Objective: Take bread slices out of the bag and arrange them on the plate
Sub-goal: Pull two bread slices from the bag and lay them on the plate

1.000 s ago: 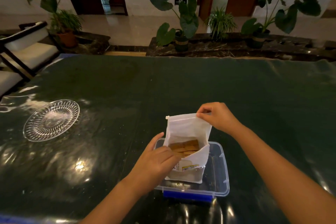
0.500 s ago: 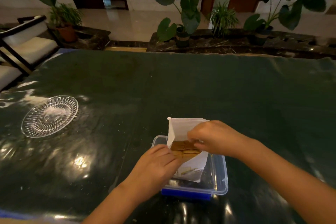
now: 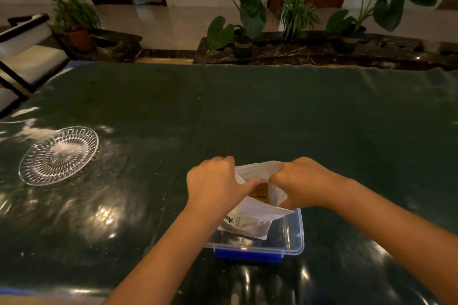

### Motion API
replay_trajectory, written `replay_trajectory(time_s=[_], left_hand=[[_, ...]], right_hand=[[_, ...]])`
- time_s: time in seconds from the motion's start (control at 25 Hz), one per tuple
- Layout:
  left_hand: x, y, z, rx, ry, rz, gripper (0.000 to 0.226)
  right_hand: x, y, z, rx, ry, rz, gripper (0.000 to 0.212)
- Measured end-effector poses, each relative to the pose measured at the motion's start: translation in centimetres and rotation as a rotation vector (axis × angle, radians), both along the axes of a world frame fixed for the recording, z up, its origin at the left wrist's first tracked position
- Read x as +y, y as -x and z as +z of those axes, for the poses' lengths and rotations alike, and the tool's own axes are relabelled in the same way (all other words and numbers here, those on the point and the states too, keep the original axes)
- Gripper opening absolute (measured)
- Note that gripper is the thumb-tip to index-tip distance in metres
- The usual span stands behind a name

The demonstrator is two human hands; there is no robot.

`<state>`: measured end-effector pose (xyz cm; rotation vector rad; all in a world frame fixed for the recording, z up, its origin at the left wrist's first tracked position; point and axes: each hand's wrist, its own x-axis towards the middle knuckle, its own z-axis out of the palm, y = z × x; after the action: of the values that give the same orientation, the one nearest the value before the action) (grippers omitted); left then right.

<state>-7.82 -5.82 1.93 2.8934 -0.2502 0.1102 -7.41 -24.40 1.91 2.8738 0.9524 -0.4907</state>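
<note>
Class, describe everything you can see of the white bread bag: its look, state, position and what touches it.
The white bread bag looks like thin, soft plastic with a printed label low on its front. It stands in a clear plastic box with a blue clip, near the table's front edge. Its mouth is open, showing brown bread slices inside. The left hand and right hand each grip the rim, on opposite sides.

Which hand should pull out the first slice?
Probably the right hand: its fingers already dip into the bag mouth beside the bread slices, while the left hand grips the opposite edge, steadying it.
</note>
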Motion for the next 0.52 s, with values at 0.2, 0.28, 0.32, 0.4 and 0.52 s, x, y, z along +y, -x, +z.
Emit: replay_trajectory(time_s=[0.2,0.28,0.32,0.4,0.52], left_hand=[[-1.7,-0.5,-0.9,-0.04,-0.069,-0.021,0.046],[-1.2,-0.7,-1.0,0.005,-0.056,-0.023,0.037],[-0.8,-0.8,-0.9,0.05,-0.047,-0.021,0.029],[-0.1,-0.9,-0.9,0.106,-0.054,-0.01,0.022],[0.8,-1.0,-0.8,0.136,-0.02,0.023,0.027]], right_hand=[[-0.4,-0.1,0.0,-0.125,-0.03,-0.013,0.051],[-0.5,0.0,0.0,-0.131,-0.032,-0.033,0.058],[-0.6,0.0,0.0,-0.127,-0.032,-0.036,0.06],[-0.5,0.3,-0.1,-0.117,-0.033,-0.028,0.063],[-0.3,0.4,0.0,-0.107,-0.016,-0.004,0.066]])
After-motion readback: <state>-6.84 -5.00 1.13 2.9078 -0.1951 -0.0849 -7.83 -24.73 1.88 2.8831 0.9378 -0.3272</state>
